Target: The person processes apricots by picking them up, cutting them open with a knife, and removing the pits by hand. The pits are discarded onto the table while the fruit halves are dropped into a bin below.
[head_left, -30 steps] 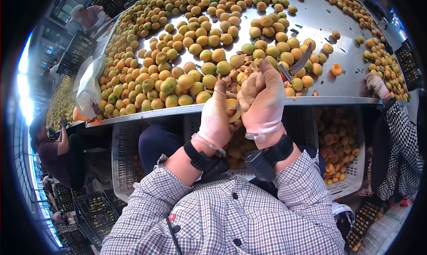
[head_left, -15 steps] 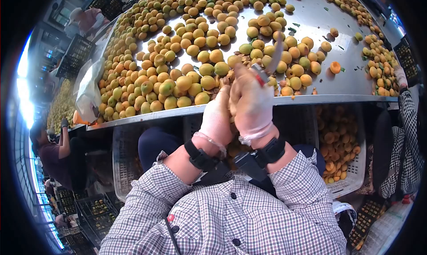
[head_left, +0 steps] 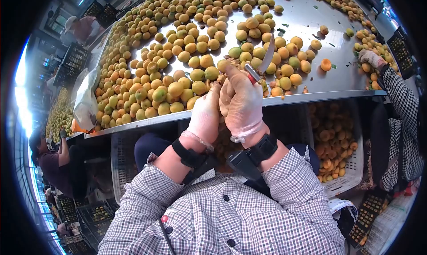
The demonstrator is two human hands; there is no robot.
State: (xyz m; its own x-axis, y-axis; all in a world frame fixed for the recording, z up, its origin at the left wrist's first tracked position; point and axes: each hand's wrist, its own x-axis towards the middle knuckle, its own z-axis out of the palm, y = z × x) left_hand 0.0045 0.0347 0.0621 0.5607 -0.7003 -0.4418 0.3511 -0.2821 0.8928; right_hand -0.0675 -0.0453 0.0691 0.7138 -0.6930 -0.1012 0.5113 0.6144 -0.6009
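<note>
Both of my hands are gloved and meet at the near edge of the metal table (head_left: 340, 75). In my right hand (head_left: 242, 99) is a knife (head_left: 268, 58), its curved blade pointing up and away, its red and silver handle partly inside the closed fingers. My left hand (head_left: 205, 110) is closed against the right one; whatever lies between the palms is hidden. Just beyond the fingertips lie whole yellow-orange apricots (head_left: 198, 74) and some brown bits. A cut apricot half (head_left: 326, 64) rests to the right, orange inside facing up.
Below the table edge, a white crate (head_left: 351, 177) at right holds apricot halves; another crate (head_left: 116, 166) stands at left. A co-worker's gloved hand (head_left: 372, 58) touches apricots at far right. Other people sit at left. A white plastic bag (head_left: 86, 97) hangs at the table's left corner.
The view has shifted, so the scene sits slightly left and higher. The knife blade, blurred before, is now sharp. The co-worker's hand at right has reached further over the apricots.
</note>
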